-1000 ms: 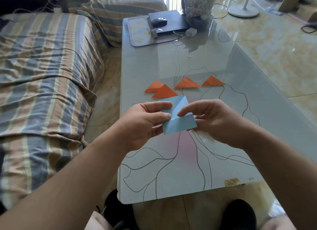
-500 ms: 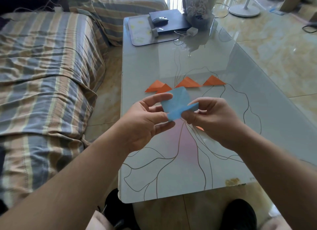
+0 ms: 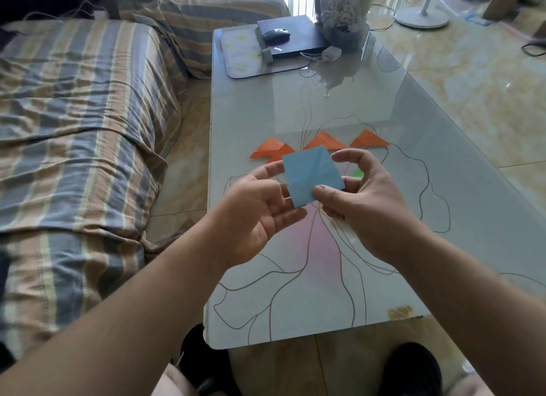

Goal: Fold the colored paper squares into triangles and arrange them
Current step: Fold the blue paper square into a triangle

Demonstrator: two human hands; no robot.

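A blue paper square (image 3: 311,175) with crease lines is held flat in the air above the glass table (image 3: 384,106). My right hand (image 3: 357,200) pinches its lower right corner between thumb and fingers. My left hand (image 3: 260,209) supports the paper's left edge from underneath, fingers loosely extended. Behind the paper, several orange folded triangles lie in a row on the table: a pair overlapping at the left (image 3: 270,150), one in the middle (image 3: 325,140), one at the right (image 3: 369,139). A bit of green paper (image 3: 358,174) shows between my right fingers.
A striped sofa (image 3: 74,129) runs along the table's left side. At the table's far end sit a black laptop (image 3: 298,39) with a mouse (image 3: 276,35), a mat (image 3: 245,55) and a wrapped bouquet (image 3: 342,11). A fan base (image 3: 421,17) stands on the tiled floor.
The blue paper, folded over a second ago, has been opened out into a flat square. Both hands rose slightly, and my left hand shifted from pinching to supporting it.
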